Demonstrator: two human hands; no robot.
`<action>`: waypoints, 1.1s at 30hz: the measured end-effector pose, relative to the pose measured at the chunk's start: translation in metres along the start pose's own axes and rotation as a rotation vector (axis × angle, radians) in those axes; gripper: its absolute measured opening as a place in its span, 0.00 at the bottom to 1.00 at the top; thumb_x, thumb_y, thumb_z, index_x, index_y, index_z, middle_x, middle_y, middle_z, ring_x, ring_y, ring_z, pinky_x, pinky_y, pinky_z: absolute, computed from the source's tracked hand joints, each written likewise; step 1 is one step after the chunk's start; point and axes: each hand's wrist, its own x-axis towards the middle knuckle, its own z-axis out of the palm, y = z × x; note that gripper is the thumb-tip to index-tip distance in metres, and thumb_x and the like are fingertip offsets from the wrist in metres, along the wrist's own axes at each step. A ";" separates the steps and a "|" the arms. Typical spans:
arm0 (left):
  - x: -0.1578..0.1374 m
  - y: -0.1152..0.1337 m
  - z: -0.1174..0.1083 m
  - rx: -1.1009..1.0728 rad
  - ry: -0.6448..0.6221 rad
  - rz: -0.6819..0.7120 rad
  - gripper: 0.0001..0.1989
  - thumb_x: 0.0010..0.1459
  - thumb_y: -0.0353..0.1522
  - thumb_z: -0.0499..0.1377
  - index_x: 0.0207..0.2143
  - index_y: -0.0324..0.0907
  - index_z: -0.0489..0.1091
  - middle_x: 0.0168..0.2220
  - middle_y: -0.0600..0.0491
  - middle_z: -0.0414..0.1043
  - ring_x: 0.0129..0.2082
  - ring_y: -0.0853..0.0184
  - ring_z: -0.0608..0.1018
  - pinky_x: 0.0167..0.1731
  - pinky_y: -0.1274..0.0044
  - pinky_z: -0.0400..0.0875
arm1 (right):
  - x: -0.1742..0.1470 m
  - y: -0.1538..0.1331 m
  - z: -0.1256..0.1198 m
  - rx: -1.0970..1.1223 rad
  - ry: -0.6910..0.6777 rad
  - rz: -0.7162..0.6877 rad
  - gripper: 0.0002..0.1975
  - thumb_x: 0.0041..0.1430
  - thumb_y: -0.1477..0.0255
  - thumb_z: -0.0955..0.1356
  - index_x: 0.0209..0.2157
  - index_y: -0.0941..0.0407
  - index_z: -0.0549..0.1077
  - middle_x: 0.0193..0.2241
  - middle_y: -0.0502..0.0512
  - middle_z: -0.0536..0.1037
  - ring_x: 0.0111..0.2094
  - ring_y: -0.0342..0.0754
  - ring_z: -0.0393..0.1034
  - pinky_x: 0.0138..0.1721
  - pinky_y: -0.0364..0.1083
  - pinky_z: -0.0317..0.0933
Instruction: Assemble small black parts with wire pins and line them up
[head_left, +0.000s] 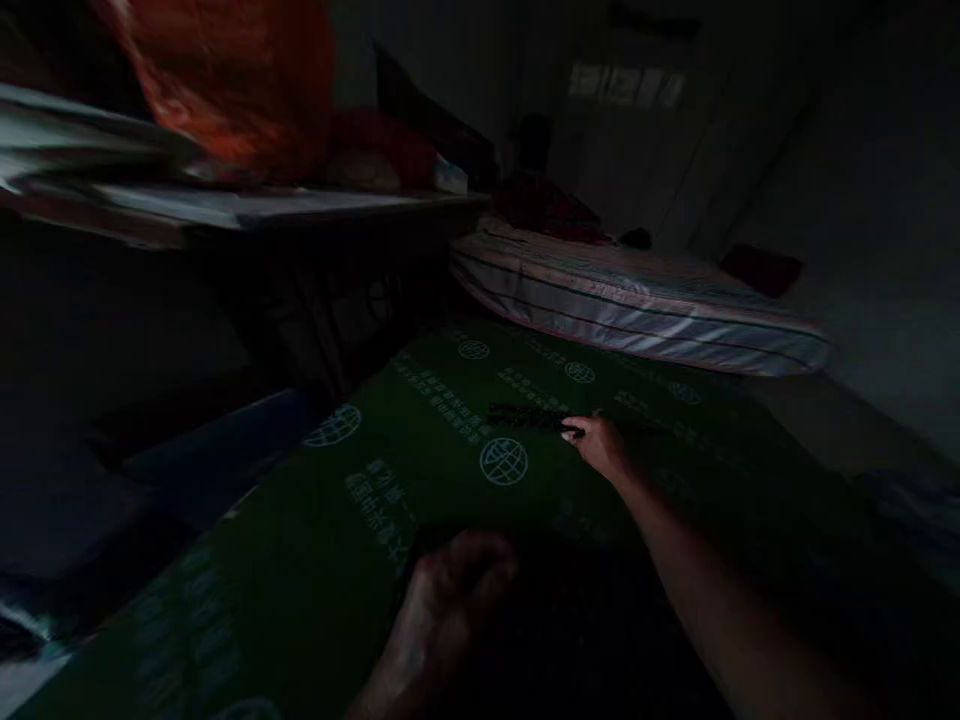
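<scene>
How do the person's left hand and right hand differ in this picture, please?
The right hand appears to grip a dark, narrow object over the green surface; the left hand is curled, and whether it holds anything cannot be told. The left hand looks larger and blurred, nearer the camera; the right hand looks smaller and sharper, farther away. Both are bare.

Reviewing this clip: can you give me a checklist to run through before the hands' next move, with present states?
1. Right hand gripping the dark slender item: ok, thumb and fingers close on it.
2. Left hand free of any object: cannot tell, blurred and shadowed.
3. Hands apart from each other: ok.
4. Dark slender item raised off the printed green surface: cannot tell.
5. Lighting enough to make out the item's details: not ok, very dim.
</scene>
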 end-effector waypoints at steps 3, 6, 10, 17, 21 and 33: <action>-0.001 -0.002 0.001 0.010 0.019 0.016 0.12 0.54 0.41 0.56 0.31 0.42 0.72 0.30 0.54 0.73 0.30 0.66 0.74 0.28 0.80 0.67 | 0.001 0.000 -0.001 -0.001 0.003 -0.003 0.14 0.52 0.69 0.68 0.42 0.49 0.76 0.40 0.52 0.79 0.41 0.48 0.73 0.41 0.44 0.64; -0.001 -0.003 0.001 0.001 0.026 0.043 0.11 0.53 0.40 0.56 0.31 0.42 0.72 0.29 0.54 0.74 0.30 0.66 0.74 0.28 0.80 0.67 | 0.000 -0.001 -0.002 0.002 0.003 -0.008 0.14 0.52 0.70 0.68 0.42 0.49 0.75 0.39 0.52 0.79 0.41 0.48 0.73 0.41 0.43 0.64; 0.002 -0.002 0.000 -0.009 0.043 0.056 0.11 0.51 0.39 0.57 0.30 0.42 0.73 0.29 0.54 0.75 0.28 0.66 0.74 0.27 0.80 0.68 | -0.001 -0.003 -0.003 0.003 0.005 -0.010 0.14 0.51 0.70 0.68 0.42 0.50 0.76 0.38 0.53 0.80 0.39 0.48 0.74 0.40 0.43 0.65; 0.001 -0.004 -0.002 0.009 0.056 0.079 0.10 0.51 0.39 0.57 0.30 0.43 0.73 0.29 0.54 0.75 0.30 0.65 0.76 0.29 0.79 0.69 | -0.002 -0.004 -0.003 0.001 0.018 -0.009 0.14 0.51 0.70 0.69 0.42 0.49 0.76 0.37 0.52 0.80 0.39 0.48 0.74 0.39 0.44 0.65; 0.002 -0.007 -0.001 0.012 0.053 0.088 0.10 0.51 0.39 0.58 0.30 0.43 0.73 0.29 0.54 0.75 0.29 0.66 0.75 0.28 0.79 0.69 | -0.003 -0.006 -0.004 -0.002 0.023 -0.007 0.14 0.51 0.69 0.68 0.42 0.50 0.76 0.37 0.52 0.80 0.38 0.49 0.74 0.39 0.44 0.65; 0.004 -0.005 -0.002 0.015 0.057 0.085 0.10 0.52 0.39 0.58 0.30 0.43 0.73 0.29 0.55 0.75 0.29 0.66 0.75 0.28 0.81 0.69 | -0.001 -0.003 0.000 0.039 0.052 -0.013 0.14 0.50 0.68 0.69 0.42 0.51 0.76 0.36 0.54 0.80 0.38 0.50 0.74 0.39 0.45 0.65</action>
